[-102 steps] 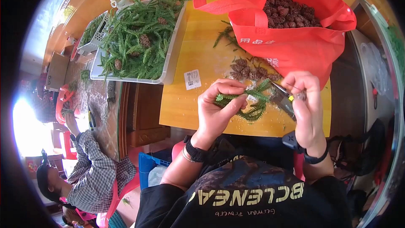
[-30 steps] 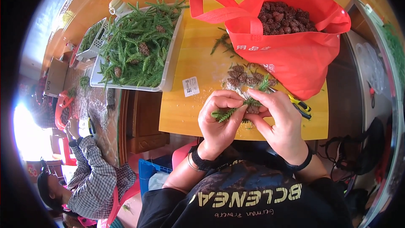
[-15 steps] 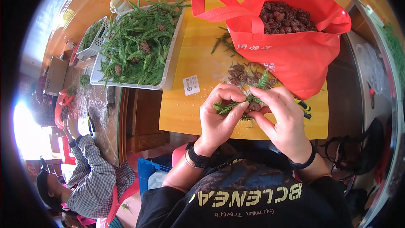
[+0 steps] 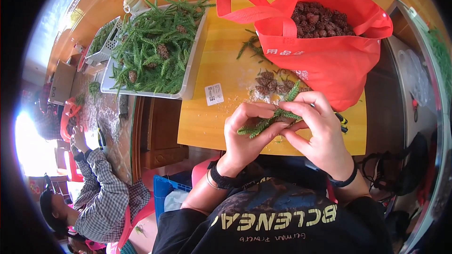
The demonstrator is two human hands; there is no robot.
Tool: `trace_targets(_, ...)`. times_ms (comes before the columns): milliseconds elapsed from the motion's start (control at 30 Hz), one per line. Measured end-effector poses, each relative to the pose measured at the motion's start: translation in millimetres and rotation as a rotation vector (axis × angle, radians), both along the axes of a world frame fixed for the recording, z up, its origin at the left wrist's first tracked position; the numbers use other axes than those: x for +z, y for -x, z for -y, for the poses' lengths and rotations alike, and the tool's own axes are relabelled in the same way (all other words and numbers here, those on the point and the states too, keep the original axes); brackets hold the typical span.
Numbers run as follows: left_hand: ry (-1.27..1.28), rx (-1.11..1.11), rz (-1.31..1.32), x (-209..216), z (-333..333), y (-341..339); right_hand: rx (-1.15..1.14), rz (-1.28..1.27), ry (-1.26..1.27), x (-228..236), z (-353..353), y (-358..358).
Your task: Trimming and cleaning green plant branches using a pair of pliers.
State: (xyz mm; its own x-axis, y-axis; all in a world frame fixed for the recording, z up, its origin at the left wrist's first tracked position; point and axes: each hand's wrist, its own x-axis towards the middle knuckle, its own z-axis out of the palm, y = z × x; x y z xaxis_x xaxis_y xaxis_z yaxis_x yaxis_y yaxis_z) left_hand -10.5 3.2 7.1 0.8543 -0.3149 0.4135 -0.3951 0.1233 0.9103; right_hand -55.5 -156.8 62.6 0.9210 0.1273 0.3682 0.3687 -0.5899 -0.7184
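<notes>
Over the front of the yellow table (image 4: pixel 202 131), both hands grip one green needled sprig (image 4: pixel 254 128), seemingly artificial. My left hand (image 4: pixel 246 136) pinches its lower left part between thumb and fingers. My right hand (image 4: pixel 320 124) has thumb and forefinger closed on the middle, and the sprig's tip points up and away. Something brownish, perhaps a pine cone, shows between the hands, mostly covered by fingers. Just beyond lie several loose brown pine cones (image 4: pixel 267 83). Pliers (image 4: pixel 342 121) with yellow and black handles lie beside my right hand, partly hidden.
A red fabric bag (image 4: pixel 325 66) full of pine cones (image 4: pixel 320 19) stands at the far right. A white bin (image 4: pixel 189 73) heaped with green sprigs (image 4: pixel 155 47) is at the left, near a small printed card (image 4: pixel 214 94). Another person (image 4: pixel 101 183) works at a table further left.
My fingers have shifted on the sprig, and the left part of it shows longer. My right hand has moved slightly down and right. The other person's hands have moved a little.
</notes>
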Motion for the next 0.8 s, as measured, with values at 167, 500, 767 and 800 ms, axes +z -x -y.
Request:
trace_targets(167, 0.004, 0.021, 0.160, 5.4, 0.7, -0.6, 0.051, 0.032, 0.133, 15.3, 10.2, -4.4)
trace_targets(500, -0.033, 0.034, 0.276, 13.0, -0.3, -1.7, 0.235, 0.136, 0.122, 22.3, 21.8, -23.5)
trace_targets(767, -0.046, -0.073, 0.284, 18.0, -2.5, -3.9, 0.317, -0.097, 0.103, 32.1, 31.9, -28.1)
trace_targets(800, -0.046, -0.071, 0.283, 18.5, -2.7, -4.7, 0.325, -0.121, 0.099, 31.8, 32.1, -29.0)
